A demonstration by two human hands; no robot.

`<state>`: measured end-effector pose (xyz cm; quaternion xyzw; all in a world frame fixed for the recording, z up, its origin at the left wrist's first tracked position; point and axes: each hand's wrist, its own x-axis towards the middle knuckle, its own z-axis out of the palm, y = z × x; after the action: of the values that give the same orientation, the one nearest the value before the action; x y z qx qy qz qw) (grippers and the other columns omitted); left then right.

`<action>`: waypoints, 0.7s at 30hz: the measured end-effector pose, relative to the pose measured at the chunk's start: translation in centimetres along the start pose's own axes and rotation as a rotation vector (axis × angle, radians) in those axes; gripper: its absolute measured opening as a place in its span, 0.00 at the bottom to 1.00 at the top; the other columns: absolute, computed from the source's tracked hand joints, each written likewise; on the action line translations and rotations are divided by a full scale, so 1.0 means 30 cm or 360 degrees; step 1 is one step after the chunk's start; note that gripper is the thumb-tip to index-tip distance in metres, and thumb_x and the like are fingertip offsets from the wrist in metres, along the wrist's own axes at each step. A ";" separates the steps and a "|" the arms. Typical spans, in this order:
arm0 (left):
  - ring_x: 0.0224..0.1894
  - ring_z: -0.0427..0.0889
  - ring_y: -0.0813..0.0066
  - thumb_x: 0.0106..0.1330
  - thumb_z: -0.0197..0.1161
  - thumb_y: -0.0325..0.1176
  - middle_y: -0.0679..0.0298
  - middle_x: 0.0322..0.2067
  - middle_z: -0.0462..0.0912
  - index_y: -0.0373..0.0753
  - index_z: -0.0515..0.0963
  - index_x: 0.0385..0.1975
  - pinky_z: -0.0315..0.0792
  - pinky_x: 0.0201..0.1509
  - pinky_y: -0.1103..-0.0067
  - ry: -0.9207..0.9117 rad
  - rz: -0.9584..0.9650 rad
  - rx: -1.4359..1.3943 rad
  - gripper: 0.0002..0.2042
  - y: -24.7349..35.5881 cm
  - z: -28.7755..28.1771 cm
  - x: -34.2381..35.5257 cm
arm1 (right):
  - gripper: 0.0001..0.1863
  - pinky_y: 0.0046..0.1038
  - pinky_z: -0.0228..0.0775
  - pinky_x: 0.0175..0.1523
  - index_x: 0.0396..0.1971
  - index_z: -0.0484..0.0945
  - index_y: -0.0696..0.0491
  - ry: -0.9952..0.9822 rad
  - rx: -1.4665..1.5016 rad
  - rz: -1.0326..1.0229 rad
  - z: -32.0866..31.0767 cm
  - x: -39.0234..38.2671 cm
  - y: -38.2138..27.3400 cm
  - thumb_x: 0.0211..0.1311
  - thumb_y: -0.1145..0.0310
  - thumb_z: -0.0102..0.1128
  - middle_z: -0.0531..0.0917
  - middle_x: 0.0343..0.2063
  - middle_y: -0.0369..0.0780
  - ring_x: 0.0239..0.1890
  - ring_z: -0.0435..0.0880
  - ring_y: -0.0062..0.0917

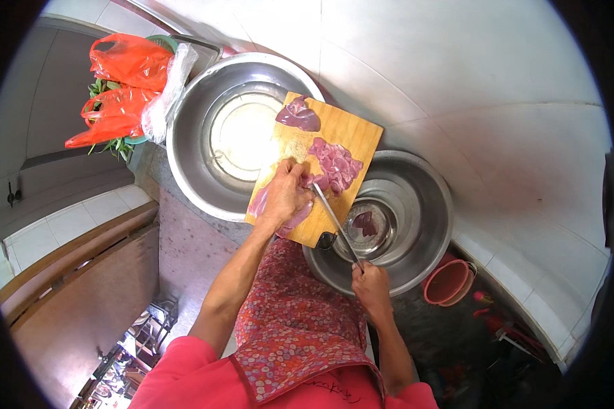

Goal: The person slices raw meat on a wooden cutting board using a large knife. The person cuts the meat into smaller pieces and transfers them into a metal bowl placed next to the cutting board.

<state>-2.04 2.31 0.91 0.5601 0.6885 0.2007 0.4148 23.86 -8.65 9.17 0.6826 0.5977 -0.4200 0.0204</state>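
A wooden cutting board [363, 131] rests at a tilt across two metal basins. My left hand [286, 194] bends its fingers over a slab of raw meat [297, 219] at the board's near left, pinning it down. In my right hand [372, 288] is the handle of a knife [335, 219], whose blade slants across the board with its tip beside my left fingers. Just past the tip lies a pile of cut meat pieces [337, 163]. One larger dark-pink piece of meat [299, 114] sits at the board's far corner.
The left basin [184, 151] holds clear liquid; the right basin [438, 198] has a dark meat piece [366, 223] inside. Red plastic bags [131, 63] with greens stand at far left. A small red bucket [446, 282] is at the right, below a tiled wall [471, 61].
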 end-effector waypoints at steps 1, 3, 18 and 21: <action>0.48 0.78 0.54 0.46 0.78 0.30 0.55 0.45 0.73 0.37 0.77 0.48 0.75 0.52 0.65 0.0009 -0.0015 -0.0072 0.26 0.002 -0.007 0.001 | 0.13 0.51 0.71 0.38 0.32 0.82 0.59 0.0004 0.0002 -0.0004 0.000 0.007 -0.010 0.67 0.64 0.55 0.82 0.25 0.55 0.31 0.81 0.56; 0.47 0.79 0.54 0.46 0.77 0.30 0.55 0.45 0.74 0.37 0.77 0.46 0.76 0.52 0.64 0.0051 0.0008 0.0008 0.25 0.015 -0.008 -0.005 | 0.13 0.51 0.71 0.38 0.31 0.82 0.58 0.0010 0.0062 0.0043 -0.004 0.004 -0.013 0.67 0.64 0.56 0.82 0.25 0.55 0.31 0.81 0.56; 0.34 0.80 0.74 0.52 0.66 0.17 0.64 0.29 0.79 0.33 0.77 0.25 0.76 0.38 0.76 -0.0210 0.0226 -0.0325 0.06 -0.083 -0.092 0.201 | 0.13 0.48 0.72 0.38 0.30 0.82 0.58 0.0021 0.0107 0.0059 -0.049 -0.007 0.007 0.66 0.64 0.58 0.81 0.22 0.53 0.30 0.82 0.53; 0.32 0.78 0.80 0.59 0.68 0.20 0.68 0.29 0.80 0.34 0.79 0.29 0.75 0.37 0.81 -0.0465 -0.0015 -0.0435 0.04 -0.065 -0.130 0.233 | 0.10 0.48 0.73 0.39 0.34 0.82 0.58 0.0064 -0.0047 -0.0137 -0.030 -0.003 0.027 0.63 0.66 0.59 0.83 0.25 0.52 0.30 0.83 0.52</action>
<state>-6.51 9.04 -0.72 0.5185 0.5899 0.2069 0.5834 25.04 -8.47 9.43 0.6641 0.6330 -0.3978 0.0003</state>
